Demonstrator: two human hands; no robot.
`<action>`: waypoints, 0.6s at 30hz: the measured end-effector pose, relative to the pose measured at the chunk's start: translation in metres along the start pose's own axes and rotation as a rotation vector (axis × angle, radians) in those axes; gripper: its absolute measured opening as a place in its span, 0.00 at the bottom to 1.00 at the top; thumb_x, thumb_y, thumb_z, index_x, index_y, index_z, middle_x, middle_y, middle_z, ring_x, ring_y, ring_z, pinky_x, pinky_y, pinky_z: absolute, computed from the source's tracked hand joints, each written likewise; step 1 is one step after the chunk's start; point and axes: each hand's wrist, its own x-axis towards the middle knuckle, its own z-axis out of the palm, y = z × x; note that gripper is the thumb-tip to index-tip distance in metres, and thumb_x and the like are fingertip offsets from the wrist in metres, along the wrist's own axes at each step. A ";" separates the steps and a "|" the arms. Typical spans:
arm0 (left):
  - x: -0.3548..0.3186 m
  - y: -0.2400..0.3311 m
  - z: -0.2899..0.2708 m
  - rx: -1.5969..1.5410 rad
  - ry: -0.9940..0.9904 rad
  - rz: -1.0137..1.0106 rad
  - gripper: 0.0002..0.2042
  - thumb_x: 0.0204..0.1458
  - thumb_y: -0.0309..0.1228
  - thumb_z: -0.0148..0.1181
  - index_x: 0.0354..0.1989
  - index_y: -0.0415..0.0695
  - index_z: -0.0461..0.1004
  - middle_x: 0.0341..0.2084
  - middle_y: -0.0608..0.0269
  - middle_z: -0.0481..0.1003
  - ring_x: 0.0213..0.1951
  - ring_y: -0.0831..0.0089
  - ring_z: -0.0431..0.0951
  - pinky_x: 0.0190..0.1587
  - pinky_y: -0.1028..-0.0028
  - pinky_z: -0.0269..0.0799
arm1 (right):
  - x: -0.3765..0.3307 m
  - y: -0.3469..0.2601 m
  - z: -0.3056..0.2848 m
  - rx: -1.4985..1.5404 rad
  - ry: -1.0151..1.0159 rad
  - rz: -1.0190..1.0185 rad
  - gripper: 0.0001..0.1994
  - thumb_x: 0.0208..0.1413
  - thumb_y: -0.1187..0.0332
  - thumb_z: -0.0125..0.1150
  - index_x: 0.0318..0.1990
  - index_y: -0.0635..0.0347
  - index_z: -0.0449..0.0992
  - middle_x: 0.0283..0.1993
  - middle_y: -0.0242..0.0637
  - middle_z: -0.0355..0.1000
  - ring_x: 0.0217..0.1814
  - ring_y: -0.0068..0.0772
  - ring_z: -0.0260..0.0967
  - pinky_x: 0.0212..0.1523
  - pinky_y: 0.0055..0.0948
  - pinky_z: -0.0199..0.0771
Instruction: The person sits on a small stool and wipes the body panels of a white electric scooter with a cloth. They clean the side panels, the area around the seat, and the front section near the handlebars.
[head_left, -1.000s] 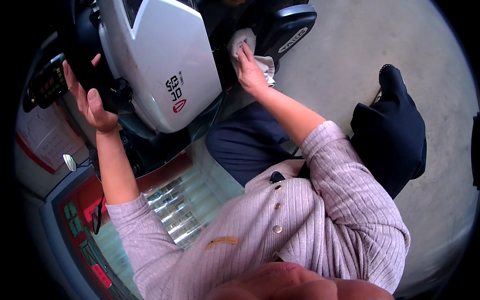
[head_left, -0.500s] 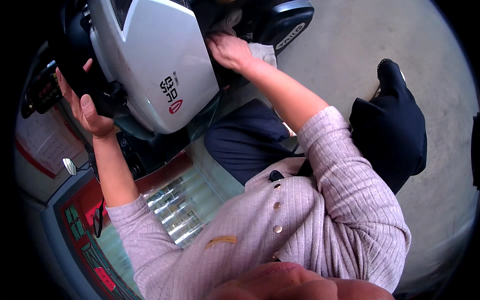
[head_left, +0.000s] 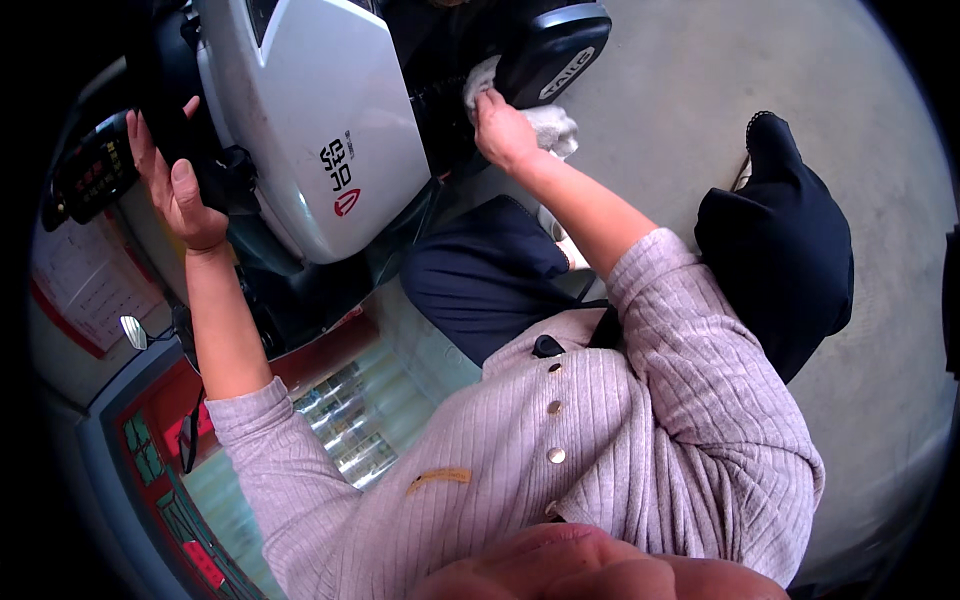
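A white cloth [head_left: 555,131] is bunched in my right hand [head_left: 505,133], whose fingers close on it and press part of it against dark parts of a scooter. That spot lies between the scooter's white side panel [head_left: 310,110] and a rounded black part [head_left: 555,55] with a pale label. My left hand [head_left: 190,205] is raised at the far left, fingers apart and holding nothing. It rests on or close beside a black part of the scooter; contact is hard to tell in the shadow.
My bent legs in dark trousers [head_left: 480,280] are close below the scooter, on a grey floor [head_left: 690,90]. A mirror [head_left: 135,332] sticks out at the left. A red-framed door [head_left: 150,440] and a red-edged paper sheet [head_left: 90,290] are at the left.
My right hand has moved right with the cloth, away from the white panel's edge toward the rounded black part. More of the cloth shows. My left hand has barely shifted.
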 end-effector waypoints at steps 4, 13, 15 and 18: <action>-0.002 -0.001 0.006 -0.039 0.030 -0.016 0.34 0.56 0.40 0.38 0.74 0.45 0.47 0.62 0.42 0.66 0.61 0.58 0.69 0.68 0.66 0.58 | -0.001 -0.025 -0.014 0.149 0.001 -0.027 0.11 0.61 0.66 0.53 0.46 0.63 0.74 0.50 0.53 0.73 0.46 0.59 0.74 0.48 0.48 0.75; -0.004 0.002 -0.004 0.049 -0.025 -0.021 0.35 0.55 0.41 0.38 0.73 0.42 0.49 0.61 0.42 0.66 0.61 0.60 0.69 0.68 0.66 0.58 | 0.037 -0.045 0.002 0.224 0.051 -0.149 0.16 0.65 0.61 0.49 0.55 0.58 0.70 0.59 0.48 0.68 0.57 0.55 0.68 0.56 0.44 0.71; -0.003 -0.008 0.006 -0.017 -0.014 -0.006 0.34 0.56 0.41 0.37 0.73 0.42 0.50 0.61 0.42 0.67 0.61 0.60 0.69 0.68 0.67 0.57 | 0.037 -0.022 0.010 0.203 0.176 -0.157 0.15 0.64 0.60 0.49 0.54 0.56 0.70 0.58 0.45 0.69 0.56 0.53 0.69 0.54 0.46 0.72; -0.003 -0.001 0.004 -0.023 0.026 -0.027 0.34 0.57 0.41 0.36 0.73 0.42 0.50 0.62 0.44 0.66 0.61 0.59 0.70 0.69 0.67 0.56 | 0.017 -0.002 0.007 0.151 0.187 -0.163 0.15 0.63 0.64 0.51 0.54 0.57 0.68 0.59 0.45 0.67 0.54 0.55 0.70 0.51 0.48 0.73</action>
